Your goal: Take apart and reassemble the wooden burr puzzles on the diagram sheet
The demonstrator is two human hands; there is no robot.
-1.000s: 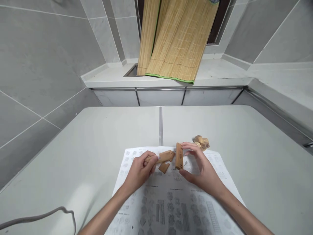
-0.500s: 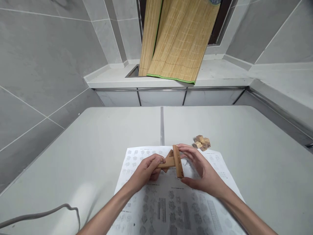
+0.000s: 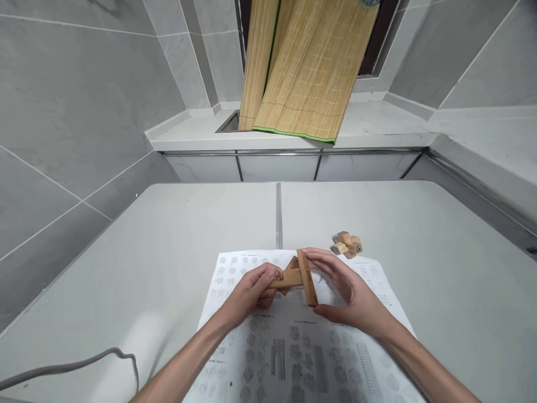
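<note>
Currently, the left hand has its grip pinched tight, thumb and bent fingers clamped on the near end of a wooden bar that points toward three o'clock. The right hand keeps its grip spread as wide as a wooden block is long, thumb at the lower end and fingertips at the upper, so the block is held by its two ends. It leans, top toward a point between eleven and twelve, with dark cutouts in its right-hand face. The bar's far end meets the block's nine o'clock side in view; whether it enters a slot cannot be told. A third piece pokes out behind the bar, mostly hidden.

Under the hands spreads a printed sheet with rows of small grey figures. At two o'clock from the block, just beyond the sheet's far edge, small blocks sit in a cluster. All this lies on a pale tabletop, whose seam runs toward twelve. A grey cable curves between eight and nine. Far off at twelve, a bamboo mat hangs over a white ledge.
</note>
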